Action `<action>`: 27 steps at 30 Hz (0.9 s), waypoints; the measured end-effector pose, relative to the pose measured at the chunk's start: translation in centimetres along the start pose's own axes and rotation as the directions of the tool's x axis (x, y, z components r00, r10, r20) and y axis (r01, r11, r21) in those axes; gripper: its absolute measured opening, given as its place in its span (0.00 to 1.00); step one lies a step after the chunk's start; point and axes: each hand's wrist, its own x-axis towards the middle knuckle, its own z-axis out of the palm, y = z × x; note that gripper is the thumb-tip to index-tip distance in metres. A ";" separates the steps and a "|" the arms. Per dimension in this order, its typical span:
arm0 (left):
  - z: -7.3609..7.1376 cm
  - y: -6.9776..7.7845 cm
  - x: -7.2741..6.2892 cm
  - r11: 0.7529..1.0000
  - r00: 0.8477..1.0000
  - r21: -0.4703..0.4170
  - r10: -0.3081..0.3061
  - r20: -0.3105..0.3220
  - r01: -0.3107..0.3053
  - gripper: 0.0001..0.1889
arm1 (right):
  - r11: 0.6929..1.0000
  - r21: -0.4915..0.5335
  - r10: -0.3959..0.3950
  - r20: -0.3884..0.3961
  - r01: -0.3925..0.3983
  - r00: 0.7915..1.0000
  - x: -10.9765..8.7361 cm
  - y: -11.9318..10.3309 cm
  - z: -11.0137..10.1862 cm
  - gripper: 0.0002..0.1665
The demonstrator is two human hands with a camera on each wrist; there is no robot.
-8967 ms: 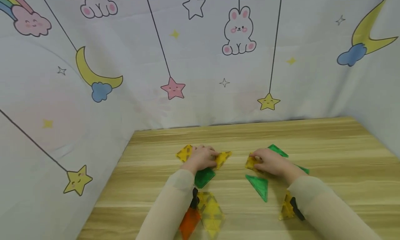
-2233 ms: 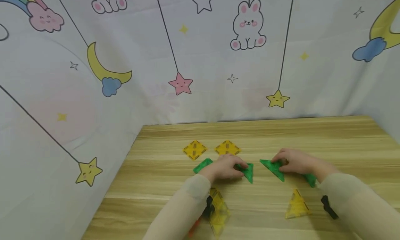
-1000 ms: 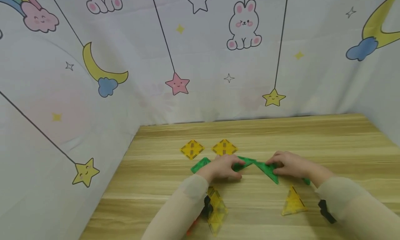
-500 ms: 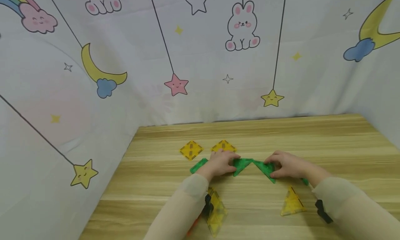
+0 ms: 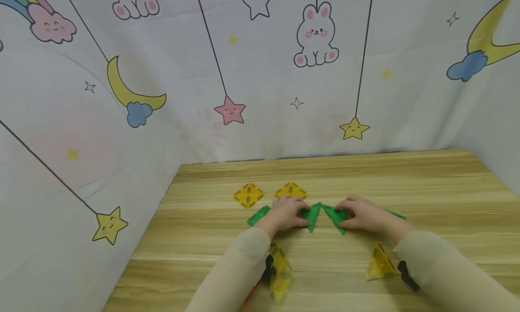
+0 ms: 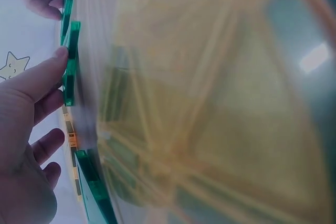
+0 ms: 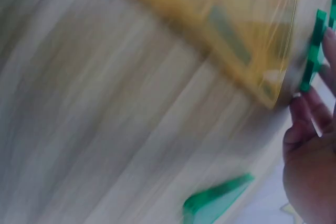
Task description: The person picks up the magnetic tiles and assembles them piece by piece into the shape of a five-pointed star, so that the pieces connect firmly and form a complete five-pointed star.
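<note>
Beyond and to the left of your left hand lies one yellow diamond; a second yellow diamond sits directly behind its fingers, partly covered. A green piece shows just left of that hand. Closer to you, beside your left forearm, are some yellow pieces.

Your left hand pinches the left green triangle, which sticks out to its right. It has turned steeper over the last half second. To its right, the right green triangle has shifted leftward along with your right hand, which pinches it by the right side. The wedge between the two is now narrower, so you seem to be closing their facing edges together. Their far tips meet or nearly meet; you cannot tell whether they touch. Below the tips, the sides stand apart.

Both triangles look translucent and straight-edged, with sharp points; the wrist views show their glossy rims nearly edge-on. Nearer you than the right hand, a yellow triangle lies on the bench. Another green tile peeks out just past your right wrist.
</note>
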 end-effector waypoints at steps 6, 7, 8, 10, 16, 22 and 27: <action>0.5 0.3 0.1 0.997 1.000 -0.072 0.015 -0.013 -0.016 0.19 | 0.997 -0.042 0.065 -0.063 -0.068 0.996 1.0 -1.1 1.3 0.28; 0.6 0.3 0.1 0.996 1.000 -0.093 0.013 -0.013 -0.014 0.19 | 0.995 -0.045 0.081 -0.070 -0.084 0.994 1.1 -1.2 1.4 0.29; 0.6 0.4 0.2 0.994 1.000 -0.110 0.009 -0.011 -0.010 0.19 | 0.994 -0.046 0.093 -0.073 -0.096 0.993 1.2 -1.4 1.5 0.29; 0.7 0.4 0.2 0.991 1.000 -0.137 -0.010 -0.010 0.009 0.18 | 0.993 -0.036 0.110 -0.073 -0.112 0.991 1.2 -1.5 1.7 0.29; 1.0 0.7 0.5 0.987 0.998 -0.155 -0.057 -0.028 0.052 0.17 | 0.996 -0.009 0.083 -0.071 -0.084 0.994 1.0 -1.3 1.9 0.32; 0.9 0.8 0.6 0.988 0.997 -0.135 -0.076 -0.026 0.072 0.17 | 0.998 0.005 0.069 -0.045 -0.069 0.997 0.9 -1.3 1.8 0.34; 0.5 0.8 0.6 0.991 0.998 -0.116 -0.063 -0.011 0.061 0.18 | 0.998 0.020 0.062 -0.013 -0.061 0.998 1.1 -1.7 1.2 0.32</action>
